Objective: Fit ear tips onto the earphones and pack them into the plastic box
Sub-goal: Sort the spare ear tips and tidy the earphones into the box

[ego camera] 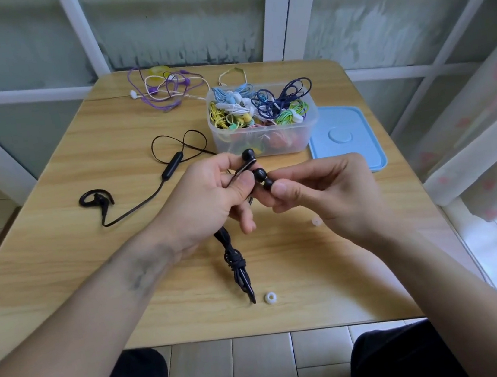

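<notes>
Nearest on the desk [62, 276] lies a white ear tip [269, 297], just beside the plug end of a black bundled cord [236, 262] that hangs down from the left hand [207, 200]. A second pale ear tip [317, 221] sits on the desk close to the right hand [330, 196].

Above the desk, the left hand's fingers grasp a pair of black earphones [252, 164]; one bud stands up above the forefinger, the other points toward the right hand. The right hand's thumb and forefinger pinch a small black ear tip [268, 183], touching the nearer bud's end; whether it is fully seated is hard to tell, since the fingers partly cover it.

Further left lies a black ear-hook headset [97, 200], its cord looping back toward the box. Behind the hands stands the clear plastic box [266, 144], filled with coiled earphones in yellow, green, blue and navy. Its blue lid [347, 134] lies flat just to the right. At the far edge sprawls a tangle of purple and white earphones [164, 88].
</notes>
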`<action>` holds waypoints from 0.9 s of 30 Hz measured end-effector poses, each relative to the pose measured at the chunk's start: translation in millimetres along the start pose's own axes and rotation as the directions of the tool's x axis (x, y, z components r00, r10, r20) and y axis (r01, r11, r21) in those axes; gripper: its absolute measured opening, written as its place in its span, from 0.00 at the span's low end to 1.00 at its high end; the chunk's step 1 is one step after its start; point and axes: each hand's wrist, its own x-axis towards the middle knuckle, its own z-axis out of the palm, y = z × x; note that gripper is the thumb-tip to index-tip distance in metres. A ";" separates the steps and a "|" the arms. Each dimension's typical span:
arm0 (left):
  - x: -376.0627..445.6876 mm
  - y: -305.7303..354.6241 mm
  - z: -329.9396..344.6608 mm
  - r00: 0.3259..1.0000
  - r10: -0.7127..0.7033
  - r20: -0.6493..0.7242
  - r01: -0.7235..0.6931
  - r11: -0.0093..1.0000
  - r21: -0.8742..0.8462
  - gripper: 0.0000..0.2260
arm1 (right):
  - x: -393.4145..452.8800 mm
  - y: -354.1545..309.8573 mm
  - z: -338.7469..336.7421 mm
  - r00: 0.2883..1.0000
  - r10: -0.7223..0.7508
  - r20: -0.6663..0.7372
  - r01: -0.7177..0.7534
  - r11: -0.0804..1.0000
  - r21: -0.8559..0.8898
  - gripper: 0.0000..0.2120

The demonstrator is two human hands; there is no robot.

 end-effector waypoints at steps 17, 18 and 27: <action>1.5 -3.7 2.0 0.992 -0.123 0.023 0.125 0.965 -0.231 0.03 | -0.2 10.9 6.7 1.000 -0.015 0.006 0.014 0.993 0.117 0.08; 1.5 -3.3 1.6 0.991 -0.132 0.029 0.135 0.963 -0.234 0.03 | -0.2 11.3 5.7 1.000 -0.003 0.016 0.001 0.991 0.131 0.09; 1.2 -1.9 -0.4 0.987 -0.152 0.053 0.160 0.961 -0.227 0.07 | 0.7 16.2 5.9 0.997 0.038 0.063 -0.051 0.973 0.225 0.07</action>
